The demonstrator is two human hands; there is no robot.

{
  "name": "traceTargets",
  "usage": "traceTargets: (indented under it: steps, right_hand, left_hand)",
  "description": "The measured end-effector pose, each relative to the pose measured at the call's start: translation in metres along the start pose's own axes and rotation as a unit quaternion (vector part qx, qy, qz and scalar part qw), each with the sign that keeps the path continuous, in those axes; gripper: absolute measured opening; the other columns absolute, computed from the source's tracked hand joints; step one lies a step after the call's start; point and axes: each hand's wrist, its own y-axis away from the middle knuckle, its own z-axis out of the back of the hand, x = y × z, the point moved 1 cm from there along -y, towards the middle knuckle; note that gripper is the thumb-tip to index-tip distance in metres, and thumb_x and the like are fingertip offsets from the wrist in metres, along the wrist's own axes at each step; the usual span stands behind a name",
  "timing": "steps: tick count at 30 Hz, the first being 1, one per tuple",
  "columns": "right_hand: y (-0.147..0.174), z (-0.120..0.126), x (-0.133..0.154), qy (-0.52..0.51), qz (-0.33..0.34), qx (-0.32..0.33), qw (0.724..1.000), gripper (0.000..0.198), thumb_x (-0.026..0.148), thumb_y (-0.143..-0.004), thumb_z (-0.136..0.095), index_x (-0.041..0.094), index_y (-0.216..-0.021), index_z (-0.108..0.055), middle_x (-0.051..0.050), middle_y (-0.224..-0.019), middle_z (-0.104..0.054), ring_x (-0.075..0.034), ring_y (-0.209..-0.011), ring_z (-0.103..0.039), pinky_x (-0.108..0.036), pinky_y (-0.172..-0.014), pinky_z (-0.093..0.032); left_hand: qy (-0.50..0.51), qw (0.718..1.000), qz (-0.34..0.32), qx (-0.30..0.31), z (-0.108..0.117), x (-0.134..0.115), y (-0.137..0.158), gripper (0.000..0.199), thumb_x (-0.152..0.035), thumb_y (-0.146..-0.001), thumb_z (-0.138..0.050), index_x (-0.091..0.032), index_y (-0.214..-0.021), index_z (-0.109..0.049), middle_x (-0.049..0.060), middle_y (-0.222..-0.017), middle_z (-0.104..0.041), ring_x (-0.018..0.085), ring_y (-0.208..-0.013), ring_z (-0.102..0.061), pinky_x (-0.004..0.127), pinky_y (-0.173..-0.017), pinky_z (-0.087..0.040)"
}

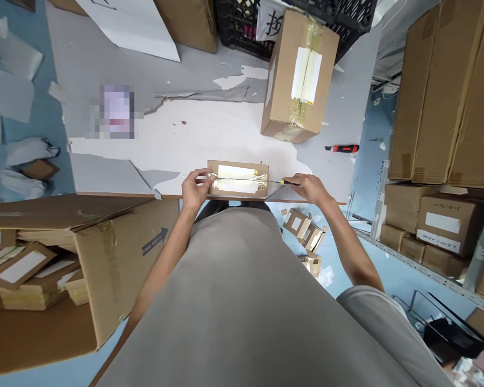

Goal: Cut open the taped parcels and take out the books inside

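- Small taped carton (237, 179) lies on the near edge of the bench (210, 129), its seam running left to right.
- Left hand (196, 188) has a narrow grip on the carton's left end, apparently steadying it.
- Right hand (310, 188) grips a slim yellow-and-black-handled tool (290, 183) at the carton's right end, seemingly lined up with that seam.
- Beyond the carton, rightward: a larger taped carton (302, 75), partly hiding a black plastic crate (237, 35).
- Right of the carton, farther off: a red-and-black box cutter (342, 148).
- Left of it, nearer: an open cardboard box (125, 274).
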Motion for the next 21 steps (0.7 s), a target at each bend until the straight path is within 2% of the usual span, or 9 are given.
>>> traceTargets:
  steps: [2, 3, 6, 7, 10, 13, 16, 19, 21]
  right_hand:
    - [-0.002, -0.01, -0.008, -0.143, -0.018, -0.048, 0.988, 0.034, 0.034, -0.109, -0.065, 0.026, -0.136, -0.084, -0.006, -0.122, -0.085, -0.022, -0.105, -0.077, -0.029, -0.09, -0.053]
    - [-0.006, -0.018, -0.009, -0.218, -0.046, -0.069, 0.972, 0.032, 0.041, -0.105, -0.071, 0.021, -0.125, -0.086, -0.006, -0.113, -0.085, -0.022, -0.099, -0.076, -0.03, -0.088, -0.054]
    - [-0.028, -0.053, 0.002, -0.4, -0.164, -0.107, 0.895, 0.049, 0.064, -0.087, -0.084, 0.015, -0.091, -0.082, -0.003, -0.08, -0.077, -0.02, -0.078, -0.071, -0.029, -0.073, -0.053]
    - [-0.038, -0.066, 0.011, -0.44, -0.196, -0.11, 0.869, 0.054, 0.069, -0.081, -0.086, 0.016, -0.086, -0.078, -0.001, -0.073, -0.073, -0.019, -0.074, -0.068, -0.028, -0.069, -0.051]
    - [-0.062, -0.1, 0.047, -0.525, -0.244, -0.116, 0.807, 0.063, 0.074, -0.07, -0.09, 0.016, -0.092, -0.077, 0.002, -0.069, -0.067, -0.016, -0.07, -0.064, -0.027, -0.066, -0.048]
    - [-0.07, -0.113, 0.081, -0.579, -0.244, -0.138, 0.766, 0.072, 0.076, -0.066, -0.092, 0.015, -0.101, -0.079, 0.005, -0.067, -0.064, -0.015, -0.069, -0.06, -0.027, -0.067, -0.05]
    - [-0.061, -0.1, 0.098, -0.576, -0.245, -0.179, 0.759, 0.072, 0.075, -0.065, -0.094, 0.014, -0.102, -0.081, 0.005, -0.066, -0.063, -0.015, -0.068, -0.06, -0.029, -0.068, -0.051]
    - [-0.047, -0.074, 0.101, -0.526, -0.26, -0.224, 0.778, 0.07, 0.075, -0.068, -0.093, 0.015, -0.102, -0.082, 0.002, -0.071, -0.068, -0.017, -0.068, -0.063, -0.03, -0.069, -0.053]
    - [-0.041, -0.058, 0.101, -0.478, -0.262, -0.247, 0.801, 0.067, 0.076, -0.073, -0.089, 0.015, -0.1, -0.082, -0.002, -0.078, -0.073, -0.018, -0.071, -0.066, -0.031, -0.071, -0.055]
  left_hand:
    - [0.019, 0.999, 0.026, -0.015, 0.007, 0.004, -0.004, 0.041, -0.053, -0.083, -0.082, -0.022, -0.109, -0.076, 0.009, -0.119, -0.079, 0.023, -0.1, -0.073, 0.034, -0.089, -0.063]
    - [0.032, 0.999, 0.038, -0.022, 0.011, 0.007, -0.006, 0.044, -0.054, -0.08, -0.084, -0.022, -0.109, -0.075, 0.009, -0.118, -0.079, 0.024, -0.1, -0.073, 0.034, -0.088, -0.063]
    - [0.073, 0.995, 0.065, -0.031, 0.022, 0.018, -0.014, 0.052, -0.058, -0.073, -0.087, -0.022, -0.109, -0.073, 0.01, -0.118, -0.078, 0.024, -0.106, -0.073, 0.034, -0.088, -0.063]
    - [0.081, 0.994, 0.074, -0.028, 0.026, 0.022, -0.017, 0.054, -0.059, -0.072, -0.087, -0.023, -0.109, -0.072, 0.011, -0.117, -0.077, 0.024, -0.108, -0.073, 0.032, -0.087, -0.063]
    - [0.089, 0.991, 0.101, -0.021, 0.037, 0.033, -0.026, 0.06, -0.063, -0.068, -0.084, -0.023, -0.109, -0.069, 0.01, -0.113, -0.075, 0.023, -0.107, -0.072, 0.029, -0.082, -0.061]
    - [0.102, 0.987, 0.126, -0.02, 0.043, 0.042, -0.035, 0.064, -0.063, -0.063, -0.083, -0.023, -0.111, -0.067, 0.008, -0.106, -0.073, 0.02, -0.098, -0.07, 0.028, -0.076, -0.059]
    - [0.109, 0.985, 0.132, 0.01, 0.033, 0.044, -0.04, 0.064, -0.062, -0.064, -0.082, -0.024, -0.112, -0.065, 0.004, -0.098, -0.072, 0.017, -0.085, -0.068, 0.029, -0.073, -0.057]
    - [0.099, 0.983, 0.131, 0.082, 0.007, 0.037, -0.044, 0.055, -0.057, -0.069, -0.081, -0.025, -0.11, -0.065, 0.0, -0.086, -0.069, 0.017, -0.078, -0.065, 0.033, -0.076, -0.06]
    - [0.076, 0.981, 0.113, 0.139, -0.012, 0.029, -0.046, 0.046, -0.051, -0.071, -0.084, -0.024, -0.103, -0.066, 0.002, -0.086, -0.071, 0.021, -0.083, -0.069, 0.039, -0.083, -0.063]
